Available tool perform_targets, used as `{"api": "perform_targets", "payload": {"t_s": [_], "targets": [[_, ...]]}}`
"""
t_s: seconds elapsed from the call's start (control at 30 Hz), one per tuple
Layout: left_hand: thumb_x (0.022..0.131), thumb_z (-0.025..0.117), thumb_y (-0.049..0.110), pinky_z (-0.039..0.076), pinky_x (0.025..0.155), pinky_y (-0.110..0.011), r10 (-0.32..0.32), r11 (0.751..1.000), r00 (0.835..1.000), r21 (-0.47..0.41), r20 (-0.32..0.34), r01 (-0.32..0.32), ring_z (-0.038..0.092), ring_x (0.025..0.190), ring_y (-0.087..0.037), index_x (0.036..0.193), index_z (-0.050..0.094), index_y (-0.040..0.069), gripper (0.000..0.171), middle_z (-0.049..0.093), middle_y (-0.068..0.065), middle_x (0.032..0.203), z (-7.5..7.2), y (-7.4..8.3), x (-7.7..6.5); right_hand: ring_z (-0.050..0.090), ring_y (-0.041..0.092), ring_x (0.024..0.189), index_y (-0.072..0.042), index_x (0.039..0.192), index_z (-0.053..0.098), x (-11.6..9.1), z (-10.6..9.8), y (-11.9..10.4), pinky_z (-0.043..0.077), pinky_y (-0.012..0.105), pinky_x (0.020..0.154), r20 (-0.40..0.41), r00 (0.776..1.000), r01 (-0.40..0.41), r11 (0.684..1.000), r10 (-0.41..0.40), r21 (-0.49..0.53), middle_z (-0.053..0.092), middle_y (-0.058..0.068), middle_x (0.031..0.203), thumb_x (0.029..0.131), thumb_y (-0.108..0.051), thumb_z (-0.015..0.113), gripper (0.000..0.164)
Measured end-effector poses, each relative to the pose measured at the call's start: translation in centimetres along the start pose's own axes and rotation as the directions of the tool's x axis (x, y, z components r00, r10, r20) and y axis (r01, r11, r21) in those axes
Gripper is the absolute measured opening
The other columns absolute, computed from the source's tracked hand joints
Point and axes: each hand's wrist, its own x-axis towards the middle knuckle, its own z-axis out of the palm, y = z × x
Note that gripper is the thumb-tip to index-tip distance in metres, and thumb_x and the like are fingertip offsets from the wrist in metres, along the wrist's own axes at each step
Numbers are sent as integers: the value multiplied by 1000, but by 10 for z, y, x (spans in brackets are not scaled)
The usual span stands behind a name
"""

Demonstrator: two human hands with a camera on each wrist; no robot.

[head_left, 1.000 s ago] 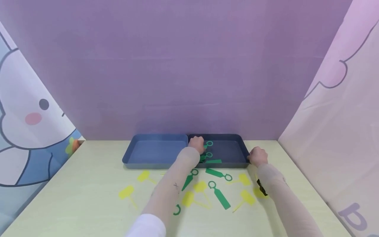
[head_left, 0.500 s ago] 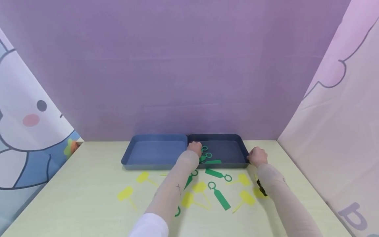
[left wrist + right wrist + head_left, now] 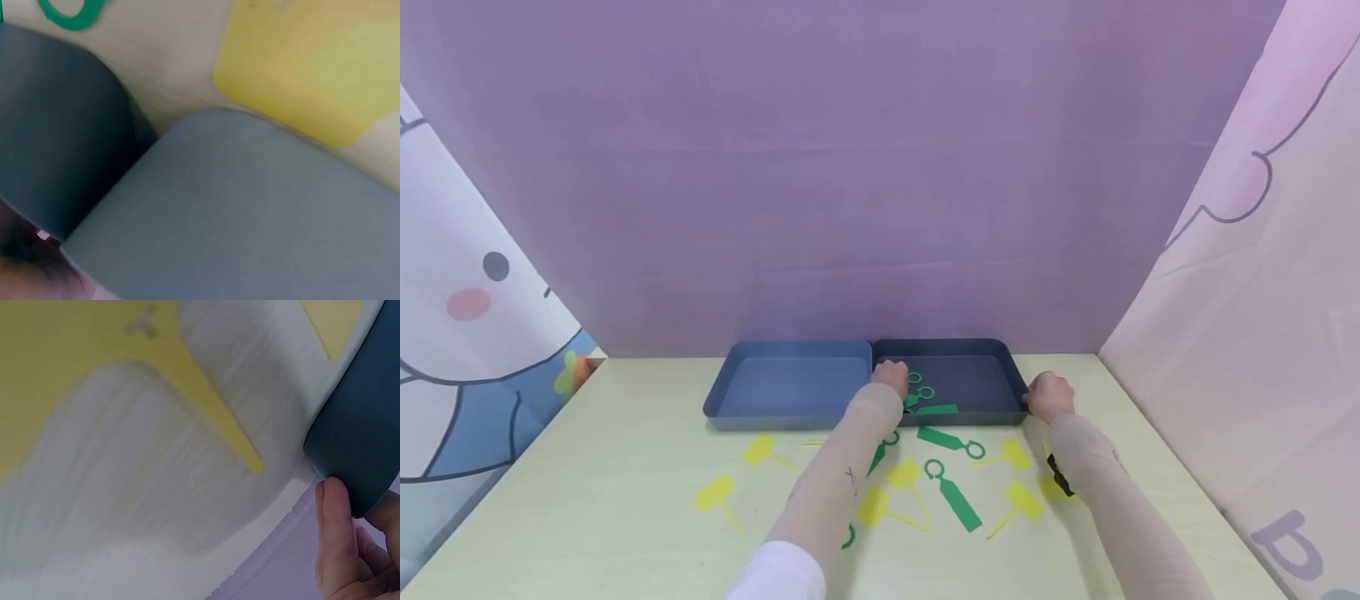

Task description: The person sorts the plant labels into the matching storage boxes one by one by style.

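Observation:
My left hand [image 3: 891, 377] is inside the dark tray [image 3: 977, 383], at its left end beside the wall shared with the blue tray [image 3: 797, 379]. Green ring-ended tags, one a tag [image 3: 925, 393], lie right beside that hand. Its fingers are hidden in the head view; only a dim part of the hand [image 3: 28, 278] shows behind the tray walls in the left wrist view, so what it holds is unclear. At the dark tray's right side, my right hand [image 3: 1049, 397] pinches the wall, with fingers [image 3: 337, 519] along the outside in the right wrist view.
Several yellow tags with thin tails, such as a left one [image 3: 715, 493] and a right one [image 3: 1022, 502], lie in front of the trays. More green tags [image 3: 957, 504] are among them. A purple curtain [image 3: 880, 183] hangs behind the table.
My left hand has lowered slightly toward me and left inside the dark tray, and the green tag beside it has shifted the same way. My right hand stays on the tray wall.

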Motion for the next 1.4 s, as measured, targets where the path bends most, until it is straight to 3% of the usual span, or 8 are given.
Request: {"api": "perform_targets", "payload": {"t_s": [0.2, 0.5, 0.83, 1.1, 1.27, 1.4], "targets": [[84, 63, 5, 55, 59, -30, -8, 1000, 1000, -11, -6, 7, 66, 71, -21, 91, 70, 8, 10, 67, -8, 76, -2, 1, -1, 43, 21, 55, -13, 46, 40, 0, -1, -1, 41, 45, 71, -2, 1000, 30, 1000, -30, -3, 40, -2, 46, 83, -10, 61, 43], [87, 61, 8, 55, 60, -31, -19, 1000, 1000, 10, 16, 19, 66, 73, -20, 93, 70, 9, 12, 68, -7, 80, -3, 2, -1, 57, 28, 70, -8, 52, 52, -1, -3, -1, 44, 51, 79, 8, 1000, 21, 1000, -21, -15, 66, 10, 70, 82, -10, 61, 32], [89, 59, 11, 55, 60, -31, -2, 999, 998, 33, 55, 0, 65, 75, -20, 98, 68, 9, 13, 67, -7, 83, -6, 1, 0, 54, 27, 68, -10, 49, 47, 0, -1, -1, 43, 51, 79, 0, 1000, 22, 1000, -22, -14, 60, 7, 61, 82, -10, 60, 36], [88, 61, 16, 55, 69, -32, 47, 998, 997, 48, 57, -49, 65, 83, -21, 106, 66, 10, 20, 67, -7, 94, -18, -3, 1, 61, 32, 79, -4, 60, 61, 0, 0, -2, 43, 54, 85, 15, 1000, 23, 1000, -23, -6, 69, 18, 88, 83, -9, 60, 24], [88, 59, 12, 52, 65, -30, 114, 992, 991, 44, 69, -117, 63, 79, -20, 105, 66, 10, 18, 67, -5, 92, -28, -7, 0, 59, 32, 75, -3, 62, 62, 0, -2, 0, 43, 53, 82, 14, 1000, 28, 1000, -28, -8, 68, 17, 81, 82, -9, 59, 21], [89, 56, 10, 48, 62, -28, 151, 987, 981, 33, 119, -156, 62, 79, -18, 107, 64, 9, 20, 66, -6, 97, -42, -8, -9, 54, 28, 67, -7, 52, 53, 1, -2, 1, 43, 50, 77, 8, 999, 41, 999, -41, -5, 63, 10, 65, 82, -9, 59, 31]]}}
